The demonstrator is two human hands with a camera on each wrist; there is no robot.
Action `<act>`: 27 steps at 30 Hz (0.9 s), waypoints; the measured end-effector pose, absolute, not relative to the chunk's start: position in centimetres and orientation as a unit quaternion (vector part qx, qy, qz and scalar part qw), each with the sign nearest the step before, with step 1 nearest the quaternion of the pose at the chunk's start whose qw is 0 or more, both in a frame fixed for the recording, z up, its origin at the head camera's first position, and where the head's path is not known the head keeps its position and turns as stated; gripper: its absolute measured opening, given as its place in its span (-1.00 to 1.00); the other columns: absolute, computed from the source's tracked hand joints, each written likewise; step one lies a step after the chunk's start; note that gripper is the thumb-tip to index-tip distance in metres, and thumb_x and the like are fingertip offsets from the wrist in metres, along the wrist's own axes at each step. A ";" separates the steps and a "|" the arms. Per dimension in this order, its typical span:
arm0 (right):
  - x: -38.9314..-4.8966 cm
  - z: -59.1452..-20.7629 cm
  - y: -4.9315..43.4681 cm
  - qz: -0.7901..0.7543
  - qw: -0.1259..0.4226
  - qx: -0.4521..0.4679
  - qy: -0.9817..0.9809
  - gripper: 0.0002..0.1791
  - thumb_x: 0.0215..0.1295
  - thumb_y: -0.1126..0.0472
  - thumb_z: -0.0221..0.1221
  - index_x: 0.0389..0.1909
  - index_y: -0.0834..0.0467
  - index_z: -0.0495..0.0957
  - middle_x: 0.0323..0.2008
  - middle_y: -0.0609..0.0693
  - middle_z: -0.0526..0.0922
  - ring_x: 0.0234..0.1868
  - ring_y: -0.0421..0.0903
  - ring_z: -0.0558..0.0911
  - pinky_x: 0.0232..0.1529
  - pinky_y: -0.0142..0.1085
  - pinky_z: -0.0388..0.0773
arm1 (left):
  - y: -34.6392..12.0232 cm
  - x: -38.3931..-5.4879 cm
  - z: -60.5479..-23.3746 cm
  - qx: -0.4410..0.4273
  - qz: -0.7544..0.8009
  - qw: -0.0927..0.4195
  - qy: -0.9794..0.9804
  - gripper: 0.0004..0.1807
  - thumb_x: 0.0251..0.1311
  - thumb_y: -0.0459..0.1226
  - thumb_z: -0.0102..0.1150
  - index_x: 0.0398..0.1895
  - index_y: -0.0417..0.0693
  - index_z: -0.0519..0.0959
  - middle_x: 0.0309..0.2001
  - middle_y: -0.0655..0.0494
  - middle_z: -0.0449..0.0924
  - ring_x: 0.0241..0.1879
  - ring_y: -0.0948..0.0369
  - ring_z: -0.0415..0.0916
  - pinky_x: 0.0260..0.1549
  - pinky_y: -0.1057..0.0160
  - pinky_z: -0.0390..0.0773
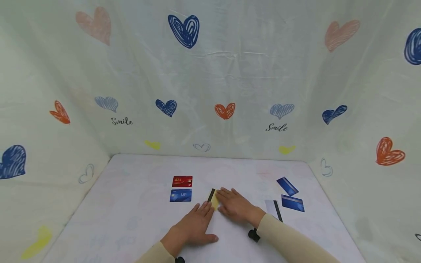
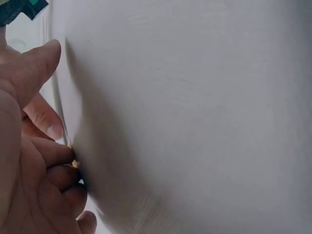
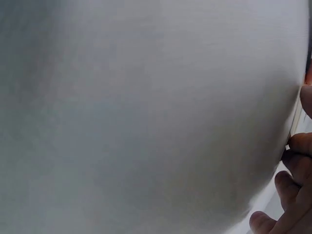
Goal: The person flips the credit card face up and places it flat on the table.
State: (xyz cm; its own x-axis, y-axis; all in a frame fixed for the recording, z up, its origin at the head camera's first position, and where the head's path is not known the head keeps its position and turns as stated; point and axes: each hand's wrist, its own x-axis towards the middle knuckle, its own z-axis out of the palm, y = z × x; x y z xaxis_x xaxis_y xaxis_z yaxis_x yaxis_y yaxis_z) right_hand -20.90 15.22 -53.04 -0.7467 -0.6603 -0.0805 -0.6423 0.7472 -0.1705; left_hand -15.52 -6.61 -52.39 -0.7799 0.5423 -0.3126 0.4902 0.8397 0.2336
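A yellow card [image 1: 215, 202] with a dark stripe lies flat on the white table in the head view, between my two hands. My left hand [image 1: 195, 224] is spread palm down, its fingertips on the striped left side of the card and its thumb apart to the right. From the other side, my right hand [image 1: 237, 205] touches the card's right part with its fingertips, covering some of it. In the left wrist view, fingers of the left hand [image 2: 36, 183] meet the table surface. The right wrist view shows the right hand [image 3: 296, 190] only at its edge.
Left of the hands lie a red VIP card [image 1: 182, 181] and a blue VIP card [image 1: 180, 195]. To the right are two blue striped cards [image 1: 287, 186], one tilted, and a pale card [image 1: 271, 208] with a black stripe beside the right forearm. A heart-printed curtain [image 1: 204, 80] surrounds the table.
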 end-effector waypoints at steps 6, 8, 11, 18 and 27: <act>-20.2 -53.0 15.6 -0.038 0.067 -0.348 0.934 -0.40 0.64 -0.03 0.05 0.53 0.18 0.37 0.56 0.06 0.39 0.63 0.07 0.28 0.56 0.17 0.23 | -6.7 -15.4 -52.3 0.252 0.075 0.173 0.949 0.08 0.27 0.45 0.12 0.62 -0.08 0.27 0.65 -0.02 0.19 0.66 0.04 0.08 0.61 -0.10 0.09; -19.6 -52.9 15.6 -0.027 0.062 -0.351 0.934 -0.40 0.64 -0.05 0.05 0.53 0.16 0.39 0.55 0.04 0.40 0.62 0.06 0.28 0.55 0.17 0.25 | -6.9 -15.4 -52.2 0.239 0.076 0.167 0.954 0.08 0.26 0.43 0.15 0.61 -0.11 0.29 0.64 -0.04 0.22 0.65 0.01 0.10 0.60 -0.12 0.11; -18.3 -52.9 15.5 -0.005 0.056 -0.357 0.933 -0.39 0.62 -0.07 0.07 0.53 0.14 0.39 0.55 0.03 0.41 0.62 0.05 0.30 0.54 0.18 0.29 | -7.2 -15.4 -51.8 0.224 0.076 0.161 0.958 0.07 0.25 0.40 0.20 0.59 -0.15 0.31 0.62 -0.07 0.25 0.64 -0.02 0.13 0.59 -0.13 0.12; -15.4 -52.7 14.9 0.023 0.068 -0.355 0.932 -0.36 0.60 -0.12 0.10 0.57 0.06 0.36 0.58 -0.03 0.36 0.63 -0.02 0.28 0.54 0.15 0.29 | -7.9 -15.4 -52.0 0.222 0.078 0.158 0.959 0.04 0.27 0.36 0.22 0.57 -0.18 0.33 0.61 -0.12 0.25 0.63 -0.05 0.14 0.59 -0.14 0.14; -16.1 -51.9 14.9 -0.016 0.015 -0.368 0.930 -0.39 0.54 -0.12 0.21 0.44 0.14 0.49 0.43 0.02 0.54 0.51 0.04 0.45 0.49 0.12 0.38 | -8.5 -15.4 -51.7 0.210 0.112 0.139 0.961 -0.07 0.29 0.26 0.31 0.53 -0.14 0.40 0.60 -0.11 0.29 0.60 -0.07 0.20 0.55 -0.17 0.22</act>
State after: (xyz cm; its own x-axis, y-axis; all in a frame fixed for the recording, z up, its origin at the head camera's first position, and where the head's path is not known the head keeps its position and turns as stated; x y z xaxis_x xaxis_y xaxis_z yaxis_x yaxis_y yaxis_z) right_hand -16.09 14.85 -51.93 -0.7294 -0.6839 -0.0166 -0.6830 0.7293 -0.0402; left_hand -15.42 -8.52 -51.71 -0.8732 0.4343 -0.2212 0.3719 0.8871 0.2735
